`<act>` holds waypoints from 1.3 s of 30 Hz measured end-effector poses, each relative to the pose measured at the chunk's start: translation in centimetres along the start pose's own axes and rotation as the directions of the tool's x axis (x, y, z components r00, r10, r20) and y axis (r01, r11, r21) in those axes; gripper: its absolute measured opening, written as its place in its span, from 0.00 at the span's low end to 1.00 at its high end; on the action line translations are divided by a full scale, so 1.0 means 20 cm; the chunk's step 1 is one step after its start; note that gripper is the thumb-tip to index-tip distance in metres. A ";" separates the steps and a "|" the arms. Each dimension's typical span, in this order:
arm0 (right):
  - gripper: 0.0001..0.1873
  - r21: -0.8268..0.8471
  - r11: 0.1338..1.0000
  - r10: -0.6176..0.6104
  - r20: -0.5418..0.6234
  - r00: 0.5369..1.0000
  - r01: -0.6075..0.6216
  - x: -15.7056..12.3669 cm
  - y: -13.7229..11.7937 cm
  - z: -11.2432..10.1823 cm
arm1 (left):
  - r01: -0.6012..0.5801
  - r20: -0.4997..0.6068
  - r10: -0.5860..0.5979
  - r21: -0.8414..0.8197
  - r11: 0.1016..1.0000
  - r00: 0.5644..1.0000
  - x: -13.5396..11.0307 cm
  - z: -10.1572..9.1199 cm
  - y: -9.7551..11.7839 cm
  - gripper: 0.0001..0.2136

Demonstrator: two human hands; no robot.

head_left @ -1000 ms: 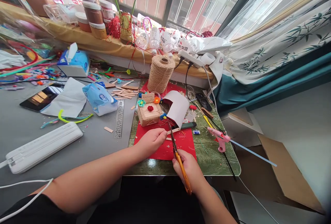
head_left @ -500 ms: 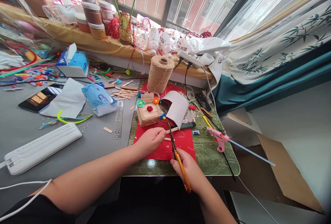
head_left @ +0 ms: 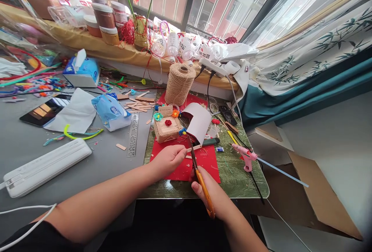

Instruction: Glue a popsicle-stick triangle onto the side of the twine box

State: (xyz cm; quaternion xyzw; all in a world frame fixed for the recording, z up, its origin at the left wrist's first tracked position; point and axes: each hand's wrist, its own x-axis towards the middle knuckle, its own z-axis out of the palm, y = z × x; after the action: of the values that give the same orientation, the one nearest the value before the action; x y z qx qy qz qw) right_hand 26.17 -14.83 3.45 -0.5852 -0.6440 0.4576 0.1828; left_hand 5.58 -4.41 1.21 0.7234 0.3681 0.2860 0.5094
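Note:
Pinched in my left hand (head_left: 170, 161) is a narrow wooden craft stick (head_left: 197, 147), which points to the right over the red sheet (head_left: 174, 172). My right hand (head_left: 210, 190) grips orange-handled scissors (head_left: 205, 194); their dark blades lie across the stick close to my left fingertips. Just beyond my left hand stands a twine-wrapped box (head_left: 167, 130) with small coloured flowers and a little sign on it. A curled white paper (head_left: 199, 122) is behind the blades, beside a dark green cutter (head_left: 210, 141).
Behind the box stands a large twine spool (head_left: 180, 83). A pink glue gun (head_left: 247, 157) rests at the right edge of the green mat. Loose wooden sticks (head_left: 139, 104), a clear ruler (head_left: 133, 135), a tissue pack (head_left: 110, 110) and a white power strip (head_left: 48, 166) lie to the left.
Both hands stay almost in place, with the scissors still across the stick. My right thumb and fingers have shifted slightly on the handles.

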 end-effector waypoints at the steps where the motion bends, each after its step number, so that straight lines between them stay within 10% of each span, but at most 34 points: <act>1: 0.24 -0.021 1.000 -0.002 -0.021 1.000 0.002 0.01 0.00 0.01 | 0.006 0.004 -0.006 0.001 1.000 1.000 0.00 0.00 0.00 0.19; 15: 0.10 -0.088 0.992 0.081 -0.146 0.986 -0.095 0.08 -0.02 0.04 | 0.004 0.004 -0.004 -0.082 0.997 1.000 0.01 0.02 -0.01 0.19; 33: 0.11 -0.008 0.998 0.060 -0.197 0.979 -0.063 0.07 0.03 0.09 | 0.007 0.012 -0.005 -0.138 0.990 1.000 0.00 0.02 0.00 0.19; 39: 0.14 0.021 0.999 0.043 -0.371 0.928 -0.038 0.07 0.10 0.07 | -0.002 0.019 0.005 -0.113 0.994 1.000 -0.01 0.02 0.01 0.20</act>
State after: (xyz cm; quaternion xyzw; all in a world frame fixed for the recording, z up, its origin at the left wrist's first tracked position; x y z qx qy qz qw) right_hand 25.97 -14.18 0.64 -0.6730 -0.5826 0.3468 0.2956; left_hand 5.77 -4.82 1.25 0.6966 0.3452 0.3004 0.5526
